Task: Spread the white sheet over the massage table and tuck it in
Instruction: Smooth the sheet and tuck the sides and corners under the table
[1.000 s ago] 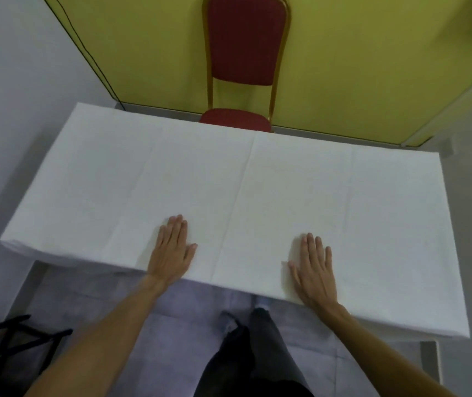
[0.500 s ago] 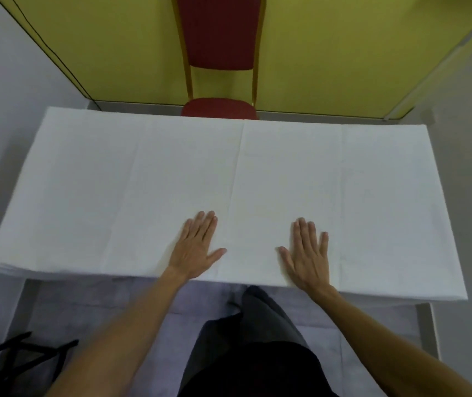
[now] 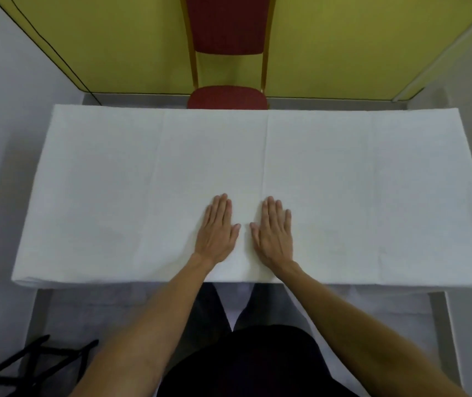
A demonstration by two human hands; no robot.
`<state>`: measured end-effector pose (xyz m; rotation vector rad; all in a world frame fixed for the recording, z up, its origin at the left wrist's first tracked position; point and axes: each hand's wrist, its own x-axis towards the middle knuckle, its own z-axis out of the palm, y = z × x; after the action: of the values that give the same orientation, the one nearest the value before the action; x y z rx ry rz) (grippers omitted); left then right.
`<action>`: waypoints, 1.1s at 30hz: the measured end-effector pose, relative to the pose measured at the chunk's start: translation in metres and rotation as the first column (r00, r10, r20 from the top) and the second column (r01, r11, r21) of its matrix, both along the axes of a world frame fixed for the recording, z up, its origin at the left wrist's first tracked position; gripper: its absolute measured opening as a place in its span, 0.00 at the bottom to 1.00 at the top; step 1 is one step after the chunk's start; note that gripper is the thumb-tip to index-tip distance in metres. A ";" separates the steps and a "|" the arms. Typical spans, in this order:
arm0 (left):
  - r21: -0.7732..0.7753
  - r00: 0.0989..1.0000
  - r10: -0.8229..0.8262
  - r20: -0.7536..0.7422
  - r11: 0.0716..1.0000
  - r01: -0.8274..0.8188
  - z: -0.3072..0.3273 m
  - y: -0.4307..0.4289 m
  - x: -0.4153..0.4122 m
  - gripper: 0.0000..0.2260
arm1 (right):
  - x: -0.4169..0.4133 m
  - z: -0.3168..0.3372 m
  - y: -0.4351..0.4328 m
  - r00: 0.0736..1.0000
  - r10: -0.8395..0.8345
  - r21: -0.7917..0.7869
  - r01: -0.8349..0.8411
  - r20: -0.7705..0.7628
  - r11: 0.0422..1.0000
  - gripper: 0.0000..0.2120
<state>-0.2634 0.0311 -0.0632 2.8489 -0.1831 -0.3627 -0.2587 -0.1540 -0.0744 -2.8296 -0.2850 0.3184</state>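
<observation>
Two hands, one white sheet [image 3: 358, 181], one red chair [image 3: 227, 30].
The left hand [image 3: 217, 233] and right hand [image 3: 273, 233] press the sheet flat-palmed, fingers straight, just beside each other.

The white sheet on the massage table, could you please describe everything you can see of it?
The white fabric sheet lies flat and smooth over the whole top of the massage table, matte, with faint straight fold creases running near to far. Its near edge turns over the front rim. The left hand and the right hand rest on it palms down, fingers straight, side by side near the middle of the near edge.
</observation>
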 end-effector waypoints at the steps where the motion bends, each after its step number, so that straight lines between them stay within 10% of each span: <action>1: 0.012 1.000 -0.017 0.008 1.000 0.017 -0.002 0.021 -0.001 0.32 | 0.000 -0.002 -0.002 1.000 -0.012 -0.020 0.012 0.008 1.000 0.32; 13: 0.074 0.982 0.188 0.000 0.979 -0.187 0.006 0.349 -0.044 0.37 | 0.003 0.007 0.018 0.983 -0.177 -0.158 0.166 -0.057 0.973 0.38; 24: -0.130 0.987 -0.068 0.148 0.988 0.088 0.000 0.184 0.108 0.27 | 0.108 0.003 0.216 1.000 -0.011 -0.021 0.011 0.000 1.000 0.31; 33: 0.152 0.993 0.096 0.073 0.983 -0.106 -0.007 0.341 0.151 0.33 | 0.153 0.006 0.042 0.979 -0.201 -0.179 0.194 -0.025 0.965 0.39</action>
<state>-0.1122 0.3720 -0.0699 3.0118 -0.0232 -0.2747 -0.1056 -0.1123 -0.0686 -2.9872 0.0380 0.3778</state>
